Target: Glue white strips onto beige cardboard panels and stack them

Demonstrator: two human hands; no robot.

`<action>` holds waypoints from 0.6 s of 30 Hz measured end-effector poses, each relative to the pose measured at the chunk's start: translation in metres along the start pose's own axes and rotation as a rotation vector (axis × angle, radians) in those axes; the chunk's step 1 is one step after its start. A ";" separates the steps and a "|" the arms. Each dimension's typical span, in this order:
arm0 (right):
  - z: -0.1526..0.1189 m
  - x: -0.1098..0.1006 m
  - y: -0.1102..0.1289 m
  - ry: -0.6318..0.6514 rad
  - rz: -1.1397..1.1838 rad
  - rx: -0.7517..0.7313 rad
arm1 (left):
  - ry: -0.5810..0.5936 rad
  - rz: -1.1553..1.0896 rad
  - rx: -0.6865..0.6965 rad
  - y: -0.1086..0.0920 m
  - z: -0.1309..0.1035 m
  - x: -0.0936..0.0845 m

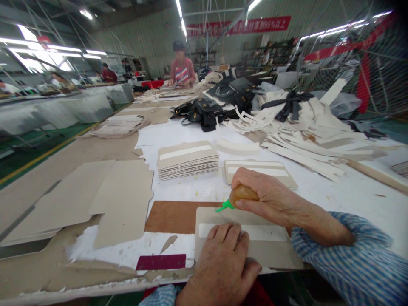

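the amber squeeze bottle (pixel 245 196) lies tilted in my right fingers (pixel 255 207), its green nozzle (pixel 225 205) slanting down by the far edge of a flat beige panel (pixel 270 251); a white strip (pixel 267 233) crosses it, partly under my left fingers (pixel 234 233).

I see a single camera here, worn on the person's head, looking forward and down. It sits close above the left hand (pixel 223 261) and right hand (pixel 269 195), which loom large in the lower half of its view. Beyond them it faces along the table (pixel 98 151), out to a co-worker (pixel 182 71) well away, a red banner (pixel 261 26) high up, and a fan (pixel 363 83) at upper right.
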State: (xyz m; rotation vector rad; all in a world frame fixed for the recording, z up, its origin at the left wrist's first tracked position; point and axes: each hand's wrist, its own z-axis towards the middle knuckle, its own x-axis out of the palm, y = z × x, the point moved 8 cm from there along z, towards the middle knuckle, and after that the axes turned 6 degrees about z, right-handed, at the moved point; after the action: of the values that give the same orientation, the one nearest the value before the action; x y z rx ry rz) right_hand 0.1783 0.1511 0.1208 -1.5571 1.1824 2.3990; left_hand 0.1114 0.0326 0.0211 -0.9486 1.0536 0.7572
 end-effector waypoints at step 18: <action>-0.006 -0.011 -0.003 -0.010 -0.023 0.029 | -0.030 -0.005 0.010 -0.001 -0.002 0.001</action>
State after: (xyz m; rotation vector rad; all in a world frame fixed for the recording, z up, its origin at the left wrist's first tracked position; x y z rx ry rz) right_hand 0.1895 0.1530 0.1263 -1.5405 1.1853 2.3620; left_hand 0.1115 0.0310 0.0204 -0.9282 1.0275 0.7590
